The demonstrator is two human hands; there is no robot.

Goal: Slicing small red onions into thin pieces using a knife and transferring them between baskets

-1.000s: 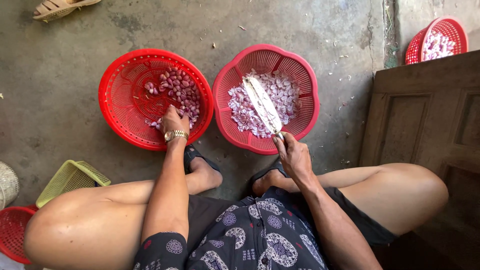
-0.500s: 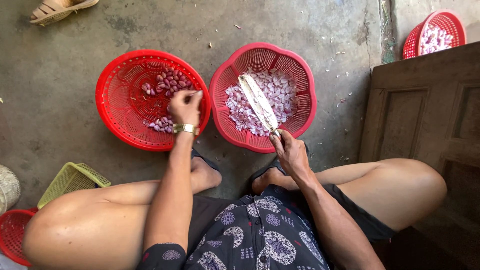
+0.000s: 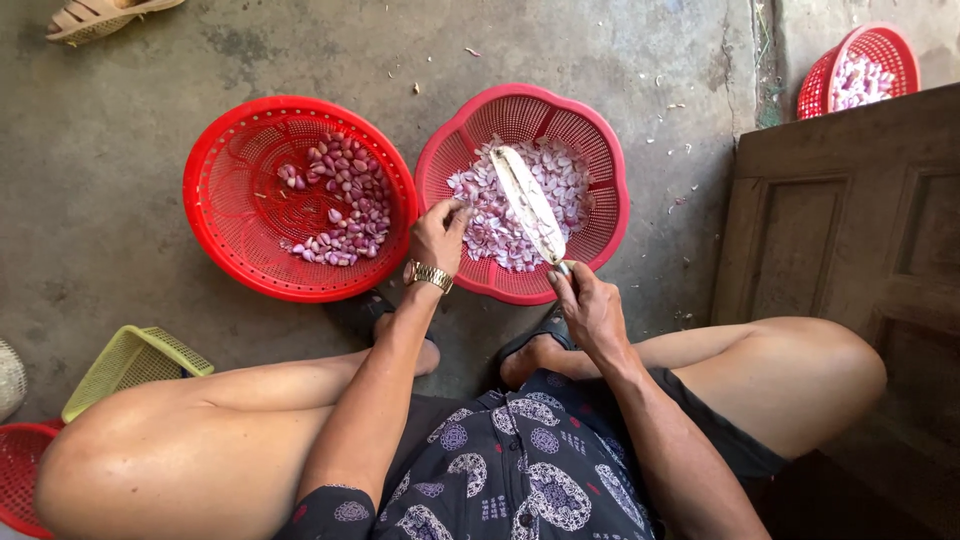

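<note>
1. The left hand [image 3: 438,235] is over the near-left rim of the pink basket [image 3: 612,185], between the two baskets. Its fingers are bunched together; I cannot tell if they hold a bulb.
2. The right hand [image 3: 590,310] grips the knife [image 3: 528,203] at the handle, with the blade pointing away over the pink basket.
3. The whole shallots [image 3: 340,200] lie in the red basket [image 3: 215,150]; the cut pieces [image 3: 575,175] lie in the pink one.
4. In my judgement, the work is between a pick and a cut. A cut would need the left fingers kept off the edge.
5. The baskets nearly touch, so the way between them is short. The wooden panel [image 3: 850,220] closes the right side, and the knees limit the elbows.
</note>
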